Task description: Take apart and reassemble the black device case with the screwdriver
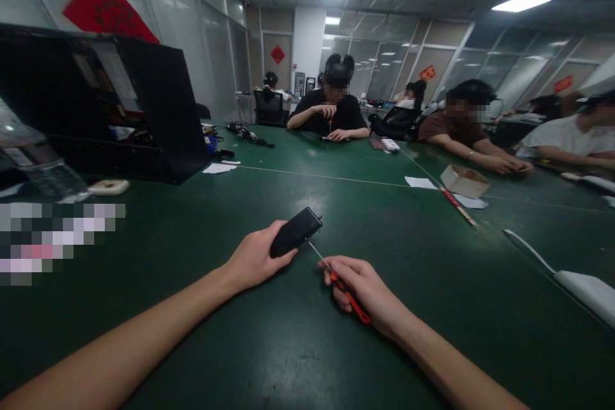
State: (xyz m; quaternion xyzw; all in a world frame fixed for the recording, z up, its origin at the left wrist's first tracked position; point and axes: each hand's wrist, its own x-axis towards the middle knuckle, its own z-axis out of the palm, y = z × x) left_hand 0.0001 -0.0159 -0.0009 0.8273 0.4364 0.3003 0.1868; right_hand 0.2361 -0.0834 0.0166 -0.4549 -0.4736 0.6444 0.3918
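Head view over a green table. In use are the wearer's two hands, one black device and one screwdriver. The left hand has its grip closed around the near end of the black device, and the device's other end points toward the far edge of the table. It cannot be told whether the device rests on the table or is held just above it. The right hand, just right of the device, has its grip closed on the orange handle of the screwdriver. The thin metal shaft runs up and left from the fingers, and its tip meets the device's right side. Both things lie between the table's middle and its near edge. Toward the right edge are one cardboard box and, just beside it, one red-and-tan stick. At the left edge are one open black case and one clear bottle. Three other people sit at the far and right edges.
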